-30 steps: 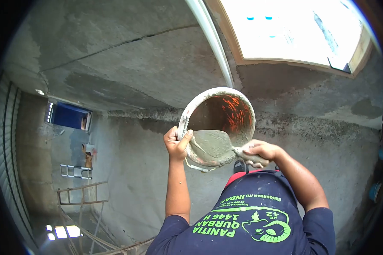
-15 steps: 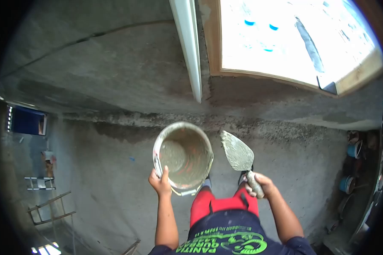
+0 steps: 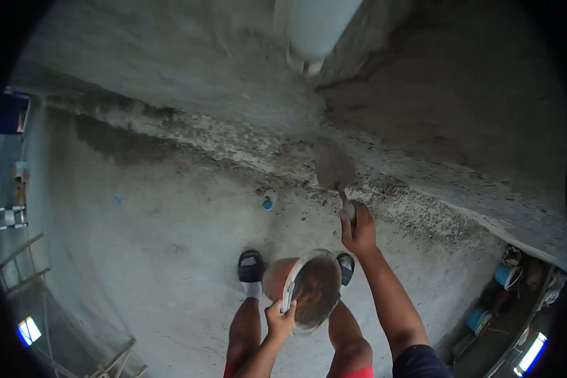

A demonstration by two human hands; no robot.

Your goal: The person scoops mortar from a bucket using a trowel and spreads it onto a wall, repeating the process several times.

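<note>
My left hand (image 3: 280, 316) grips the rim of an orange bucket (image 3: 309, 292) smeared with grey mortar, held low in front of my legs. My right hand (image 3: 358, 228) is stretched forward and holds the handle of a trowel (image 3: 334, 167). The trowel's mortar-coated blade is up against the grey cement wall (image 3: 422, 94), near the rough band where wall and floor meet. My feet in dark sandals (image 3: 251, 266) stand on the concrete floor below the bucket.
A white pipe (image 3: 314, 31) runs down the wall just above the trowel. A small blue object (image 3: 268, 201) lies on the floor by the wall base. Blue buckets (image 3: 504, 274) stand at the right edge. Wooden ladder parts (image 3: 19, 264) lie at the left.
The view has swung down from the window to the wall base. My left hand lowered the bucket toward my legs. My right hand carried the trowel forward to the wall.
</note>
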